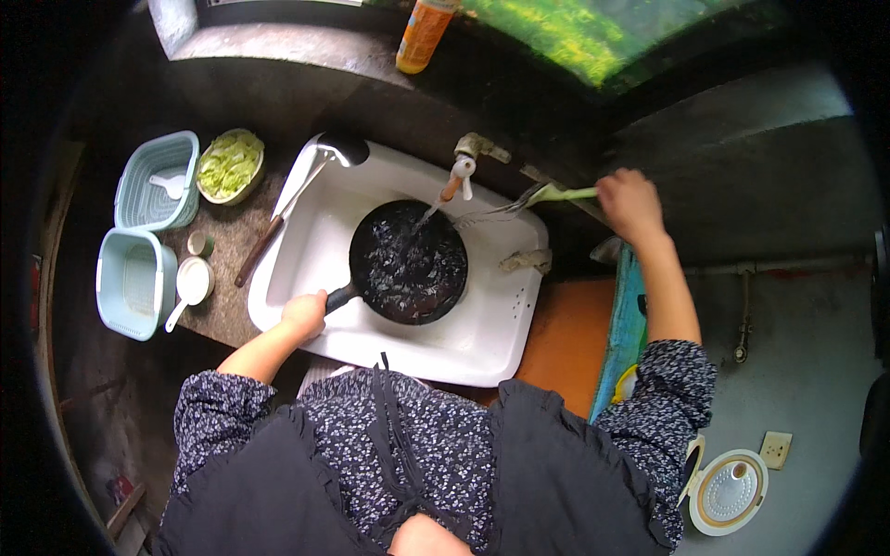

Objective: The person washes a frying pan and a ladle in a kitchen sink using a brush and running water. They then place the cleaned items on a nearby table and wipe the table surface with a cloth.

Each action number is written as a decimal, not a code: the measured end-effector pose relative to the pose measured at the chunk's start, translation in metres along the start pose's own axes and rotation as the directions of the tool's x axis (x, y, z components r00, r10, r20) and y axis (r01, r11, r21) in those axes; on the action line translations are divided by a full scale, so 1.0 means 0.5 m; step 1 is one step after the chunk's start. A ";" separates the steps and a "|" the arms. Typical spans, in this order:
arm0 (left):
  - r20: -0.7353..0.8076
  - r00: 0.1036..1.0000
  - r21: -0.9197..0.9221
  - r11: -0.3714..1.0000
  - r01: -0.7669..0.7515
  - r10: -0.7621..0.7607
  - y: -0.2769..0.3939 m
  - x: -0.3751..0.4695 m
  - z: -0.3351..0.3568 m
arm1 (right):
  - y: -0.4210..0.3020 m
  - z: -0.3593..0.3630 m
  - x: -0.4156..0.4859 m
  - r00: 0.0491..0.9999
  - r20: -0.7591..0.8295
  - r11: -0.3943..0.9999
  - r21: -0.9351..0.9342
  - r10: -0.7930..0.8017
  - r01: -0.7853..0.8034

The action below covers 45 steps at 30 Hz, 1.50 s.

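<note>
A black frying pan with water in it sits in the white sink, under a stream from the tap. My left hand is closed around the pan's handle at the sink's near left edge. Beyond the sink's right rim, my right hand grips the green handle of a brush-like tool. The tool's far end points left over the sink's back right part; its exact shape is blurred, and strands of water or bristles show beside it.
A spatula with a wooden handle lies along the sink's left rim. On the stone counter stand two light blue baskets, a bowl of chopped greens, a small cup and a white ladle. A cloth hangs on the right rim.
</note>
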<state>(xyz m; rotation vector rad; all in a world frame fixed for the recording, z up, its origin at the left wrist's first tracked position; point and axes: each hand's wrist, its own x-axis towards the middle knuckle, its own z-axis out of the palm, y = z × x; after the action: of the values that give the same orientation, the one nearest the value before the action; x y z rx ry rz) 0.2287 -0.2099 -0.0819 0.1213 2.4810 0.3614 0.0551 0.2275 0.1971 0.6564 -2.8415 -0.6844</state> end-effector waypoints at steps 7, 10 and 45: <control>0.001 1.000 0.039 0.999 -0.003 0.003 0.016 -0.003 -0.010 | 0.180 -0.022 0.100 0.997 -0.073 0.943 -0.333 -0.024 -0.002; -0.010 1.000 0.057 0.998 0.017 -0.017 0.022 -0.012 -0.018 | 0.192 0.013 0.152 0.999 0.031 0.883 -0.470 0.011 0.005; 0.796 0.228 -0.459 0.313 0.831 0.560 0.166 -0.010 -0.190 | -0.457 0.068 -0.265 0.638 -0.157 0.411 0.871 0.754 -0.271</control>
<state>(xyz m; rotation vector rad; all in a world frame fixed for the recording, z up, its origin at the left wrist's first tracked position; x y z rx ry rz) 0.1762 -0.1530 0.0179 -0.4078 0.5227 1.1739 0.2525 0.1173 0.0559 -0.0997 -2.3907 0.8397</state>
